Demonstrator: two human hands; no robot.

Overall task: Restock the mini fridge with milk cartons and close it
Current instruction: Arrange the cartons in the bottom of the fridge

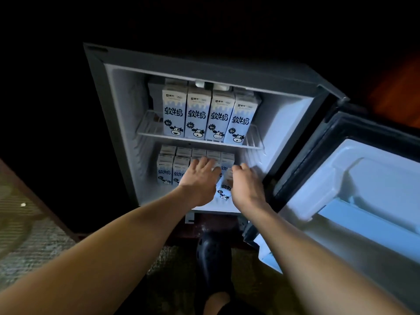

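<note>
The mini fridge (118, 114) stands open, its door (354, 183) swung out to the right. Several white-and-blue milk cartons (209, 117) with a cow picture stand in a row on the wire shelf (254, 142). More cartons (164, 171) fill the bottom compartment. My left hand (200, 180) reaches in with straight fingers laid on the tops of the middle bottom cartons. My right hand (246, 185) curls round a carton (223, 192) at the bottom right, which leans forward. Its upper part is hidden by my fingers.
The room is dark. A dark clog (214, 260) on my foot sits on the carpet just below the fridge. A patterned rug (29, 235) lies at the left. The door's inner tray (372, 201) juts out at the right.
</note>
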